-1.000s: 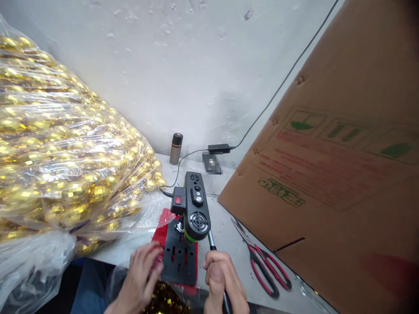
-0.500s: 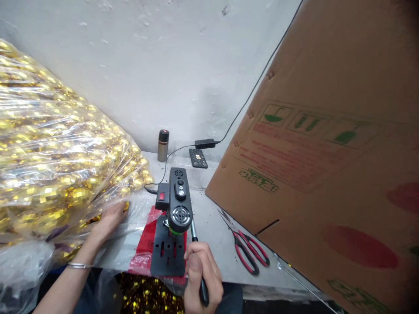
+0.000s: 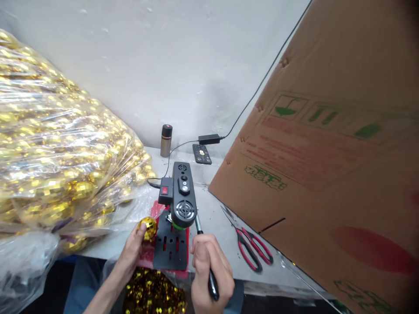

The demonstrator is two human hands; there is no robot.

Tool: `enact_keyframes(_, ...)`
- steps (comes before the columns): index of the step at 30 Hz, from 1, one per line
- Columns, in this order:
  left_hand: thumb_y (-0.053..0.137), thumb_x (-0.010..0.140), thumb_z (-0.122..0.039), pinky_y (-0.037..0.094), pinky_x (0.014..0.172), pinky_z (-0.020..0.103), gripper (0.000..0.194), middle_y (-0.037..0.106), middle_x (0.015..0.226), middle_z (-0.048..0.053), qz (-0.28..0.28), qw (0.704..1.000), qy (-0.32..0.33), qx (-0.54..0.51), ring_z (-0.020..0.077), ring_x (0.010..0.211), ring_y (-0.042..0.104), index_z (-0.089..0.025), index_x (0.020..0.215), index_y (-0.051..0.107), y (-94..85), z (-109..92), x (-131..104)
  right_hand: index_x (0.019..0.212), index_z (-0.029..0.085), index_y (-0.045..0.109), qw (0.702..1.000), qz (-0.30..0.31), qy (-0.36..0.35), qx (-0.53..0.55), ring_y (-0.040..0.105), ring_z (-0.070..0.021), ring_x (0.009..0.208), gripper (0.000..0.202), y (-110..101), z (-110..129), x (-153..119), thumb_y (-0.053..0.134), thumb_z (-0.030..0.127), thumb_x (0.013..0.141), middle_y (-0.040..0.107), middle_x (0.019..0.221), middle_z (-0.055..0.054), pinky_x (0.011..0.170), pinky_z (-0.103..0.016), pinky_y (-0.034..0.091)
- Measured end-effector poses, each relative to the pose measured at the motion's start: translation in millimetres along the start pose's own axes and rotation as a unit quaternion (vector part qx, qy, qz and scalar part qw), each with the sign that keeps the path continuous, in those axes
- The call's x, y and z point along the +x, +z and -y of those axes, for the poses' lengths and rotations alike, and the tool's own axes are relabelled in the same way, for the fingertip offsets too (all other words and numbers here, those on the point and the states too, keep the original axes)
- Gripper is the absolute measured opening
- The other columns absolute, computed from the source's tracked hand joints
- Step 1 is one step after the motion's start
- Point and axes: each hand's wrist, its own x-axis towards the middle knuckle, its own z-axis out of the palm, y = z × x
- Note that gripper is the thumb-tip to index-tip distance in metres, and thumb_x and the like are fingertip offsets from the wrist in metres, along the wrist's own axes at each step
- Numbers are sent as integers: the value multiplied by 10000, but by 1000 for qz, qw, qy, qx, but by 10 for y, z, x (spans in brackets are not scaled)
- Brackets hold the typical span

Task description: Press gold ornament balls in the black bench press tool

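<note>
In my left hand (image 3: 131, 253) is a gold mirror-tiled ball (image 3: 149, 228), gripped between thumb and fingers just left of a black bench machine (image 3: 183, 192). The machine has two round vents, a red switch and a slotted base plate (image 3: 170, 250) on a red sheet (image 3: 147, 257). My right hand (image 3: 212, 272) is wrapped round the black-handled lever (image 3: 213, 285), whose metal rod runs up to the machine's right side. Clear plastic bags of similar gold balls (image 3: 78, 148) fill the left of the table.
Red-and-black scissors (image 3: 252, 248) lie right of the machine, beside a large leaning cardboard box (image 3: 310, 152). Behind are a capped bottle (image 3: 166, 141), a dark phone-like slab (image 3: 202, 154) and a power adapter (image 3: 209, 139) with cable. More gold balls (image 3: 153, 292) sit below the table edge.
My left hand has come out of the plastic bag and moved right, bringing a gold ball beside the machine. My right hand stays on the lever. The view has shifted slightly.
</note>
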Motion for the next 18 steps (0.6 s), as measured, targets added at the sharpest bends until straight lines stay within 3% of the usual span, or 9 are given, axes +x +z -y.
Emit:
enact_keyframes(3,756,714,-816,618,894,424,844,788,1128,99,16,1000,-14,-15,313,1046,764,-188,1258,608,51,196,9,785,221,491,1000,-2,1,0,520,-89,599,296,-2,38,61,431,48,1018,491,676,35,556,-212,423)
enact_keyframes(7,779,744,-730,535,1074,444,755,754,1260,116,13,994,76,83,328,1231,697,-198,1252,612,58,322,83,788,222,483,1000,0,-1,0,518,-79,604,293,-5,44,54,429,56,1024,489,688,42,558,-196,426)
enact_keyframes(11,760,795,-649,523,1079,473,642,752,1249,111,15,974,147,170,323,1218,692,-218,1250,625,118,402,55,820,218,513,1000,7,6,-3,539,-84,637,273,-15,18,0,430,64,1030,513,718,31,583,-198,446)
enact_keyframes(18,761,822,-522,543,1036,568,546,739,1289,118,17,926,217,308,361,1213,655,-259,1290,660,217,479,-72,819,222,507,1000,23,5,-10,551,-96,644,273,-35,31,-18,429,57,1021,522,720,21,577,-213,450)
